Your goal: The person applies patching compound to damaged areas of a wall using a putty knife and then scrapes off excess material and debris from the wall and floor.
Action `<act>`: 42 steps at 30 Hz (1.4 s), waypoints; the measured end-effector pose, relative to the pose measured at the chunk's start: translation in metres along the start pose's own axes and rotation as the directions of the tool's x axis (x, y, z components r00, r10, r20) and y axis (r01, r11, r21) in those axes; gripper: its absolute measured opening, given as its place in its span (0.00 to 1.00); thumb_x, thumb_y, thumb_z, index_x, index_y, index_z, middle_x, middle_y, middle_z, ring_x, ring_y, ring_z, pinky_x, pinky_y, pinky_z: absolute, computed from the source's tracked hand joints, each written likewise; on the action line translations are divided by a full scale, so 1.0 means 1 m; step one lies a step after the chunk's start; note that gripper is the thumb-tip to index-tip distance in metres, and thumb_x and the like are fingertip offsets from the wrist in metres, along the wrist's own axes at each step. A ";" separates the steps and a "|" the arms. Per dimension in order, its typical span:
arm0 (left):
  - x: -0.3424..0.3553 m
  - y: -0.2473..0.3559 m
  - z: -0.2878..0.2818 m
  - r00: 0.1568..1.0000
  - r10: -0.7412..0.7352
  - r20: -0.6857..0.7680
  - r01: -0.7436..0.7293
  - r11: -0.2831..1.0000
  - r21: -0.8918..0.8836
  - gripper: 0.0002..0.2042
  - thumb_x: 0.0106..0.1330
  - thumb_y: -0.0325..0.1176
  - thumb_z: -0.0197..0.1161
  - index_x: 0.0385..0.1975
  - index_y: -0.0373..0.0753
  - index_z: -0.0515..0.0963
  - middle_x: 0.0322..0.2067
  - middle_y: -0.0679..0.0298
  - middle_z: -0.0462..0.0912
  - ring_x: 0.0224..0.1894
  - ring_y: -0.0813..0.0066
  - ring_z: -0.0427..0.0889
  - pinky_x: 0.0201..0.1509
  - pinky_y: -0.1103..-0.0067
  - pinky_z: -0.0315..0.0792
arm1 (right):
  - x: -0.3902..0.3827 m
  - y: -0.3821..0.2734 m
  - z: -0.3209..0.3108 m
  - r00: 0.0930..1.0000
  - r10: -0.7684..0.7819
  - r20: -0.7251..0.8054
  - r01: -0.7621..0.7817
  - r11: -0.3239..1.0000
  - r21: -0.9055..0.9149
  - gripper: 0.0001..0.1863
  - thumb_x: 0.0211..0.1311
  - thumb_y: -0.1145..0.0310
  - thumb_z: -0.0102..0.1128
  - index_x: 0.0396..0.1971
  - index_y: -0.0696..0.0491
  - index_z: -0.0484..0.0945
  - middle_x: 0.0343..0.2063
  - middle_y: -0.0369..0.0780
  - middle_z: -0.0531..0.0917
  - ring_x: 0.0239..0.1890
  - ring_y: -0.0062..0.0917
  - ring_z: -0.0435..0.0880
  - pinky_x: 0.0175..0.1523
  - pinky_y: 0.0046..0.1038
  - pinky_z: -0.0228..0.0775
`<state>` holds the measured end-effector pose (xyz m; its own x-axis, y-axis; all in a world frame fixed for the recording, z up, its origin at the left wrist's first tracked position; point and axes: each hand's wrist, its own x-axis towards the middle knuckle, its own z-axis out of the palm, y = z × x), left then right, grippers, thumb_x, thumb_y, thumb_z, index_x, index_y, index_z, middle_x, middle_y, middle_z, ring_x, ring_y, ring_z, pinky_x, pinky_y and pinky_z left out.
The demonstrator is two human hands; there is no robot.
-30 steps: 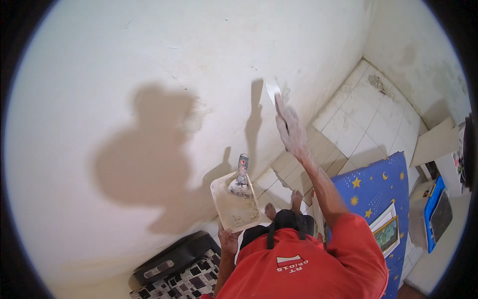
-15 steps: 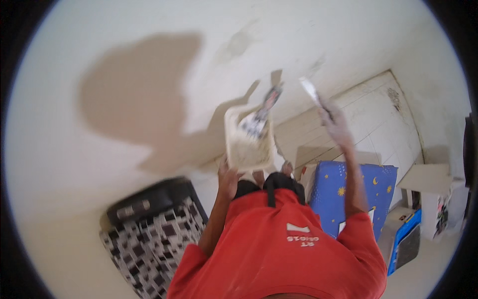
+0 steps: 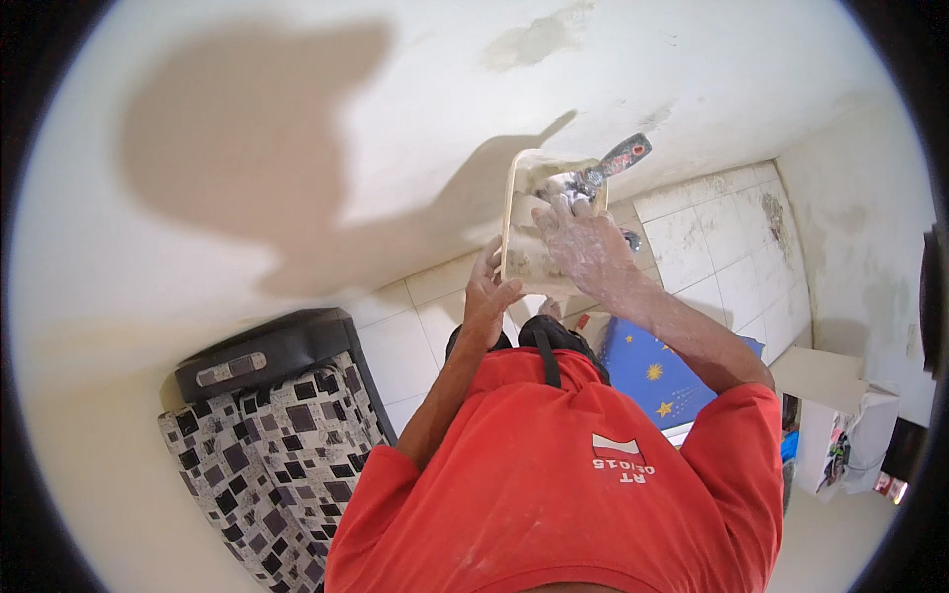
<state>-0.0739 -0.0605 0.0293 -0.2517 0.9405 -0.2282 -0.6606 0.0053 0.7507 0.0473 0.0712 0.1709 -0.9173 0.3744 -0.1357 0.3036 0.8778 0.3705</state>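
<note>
My left hand (image 3: 486,304) grips a cream rectangular tray (image 3: 508,222) by its near left corner, the thumb along the rim. Pale paste (image 3: 531,259) smears the tray's inside. A broad putty knife leans in the tray, its dark handle with red marks (image 3: 625,156) sticking out over the far right corner. Over the tray's right side is my right hand (image 3: 590,247), dusted white, its fingers pointing toward that knife's blade. It is closed on a second putty knife, whose handle end (image 3: 632,239) shows beside the palm; its blade is hidden.
Ahead rises a white wall (image 3: 425,109) with grey stained patches and my shadow. At left stands a patterned seat with a black edge (image 3: 287,445). A blue star-printed cushion (image 3: 643,371) lies at right, near an open cardboard box (image 3: 820,381). Pale tiles (image 3: 722,232) cover the floor.
My right hand has come from the right, away from the wall, to over the tray. The tray has shifted right and up in view, and the leaning putty knife has moved with it.
</note>
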 end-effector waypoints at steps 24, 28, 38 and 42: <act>-0.008 -0.002 -0.035 0.999 0.019 -0.048 -0.014 0.995 0.099 0.37 0.61 0.36 0.64 0.69 0.36 0.55 0.61 0.53 0.70 0.60 0.59 0.76 0.58 0.61 0.77 | -0.062 0.086 0.016 0.962 0.254 -0.097 -0.038 0.480 0.876 0.20 0.68 0.66 0.53 0.57 0.55 0.77 0.29 0.43 0.80 0.27 0.26 0.81 0.31 0.29 0.73; -0.019 0.010 -0.040 1.000 -0.006 -0.030 0.009 0.995 0.104 0.34 0.64 0.34 0.61 0.68 0.37 0.54 0.61 0.52 0.70 0.59 0.57 0.77 0.59 0.58 0.77 | -0.080 0.133 0.000 0.779 0.453 0.433 -0.278 -0.369 0.887 0.21 0.72 0.63 0.50 0.59 0.54 0.75 0.21 0.31 0.73 0.21 0.13 0.74 0.22 0.18 0.67; -0.020 0.018 -0.030 0.991 -0.077 -0.111 0.089 0.990 0.111 0.32 0.62 0.28 0.58 0.67 0.34 0.54 0.60 0.53 0.70 0.58 0.56 0.77 0.58 0.59 0.78 | 0.005 0.177 0.058 0.457 0.881 0.123 0.216 -0.244 0.946 0.27 0.70 0.68 0.47 0.69 0.50 0.63 0.34 0.37 0.72 0.26 0.17 0.74 0.25 0.21 0.77; -0.026 0.019 -0.024 0.990 -0.051 -0.132 0.062 0.995 0.083 0.32 0.62 0.28 0.59 0.66 0.34 0.55 0.60 0.53 0.70 0.57 0.57 0.78 0.57 0.59 0.79 | 0.027 0.174 0.058 0.371 0.924 0.091 0.162 -0.161 0.974 0.29 0.70 0.70 0.45 0.71 0.49 0.59 0.34 0.38 0.71 0.26 0.18 0.73 0.25 0.20 0.76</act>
<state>-0.0972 -0.0932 0.0348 -0.3091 0.8857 -0.3463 -0.6144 0.0920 0.7836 0.0899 0.2514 0.1786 -0.0363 0.9774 0.2083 0.0535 0.2101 -0.9762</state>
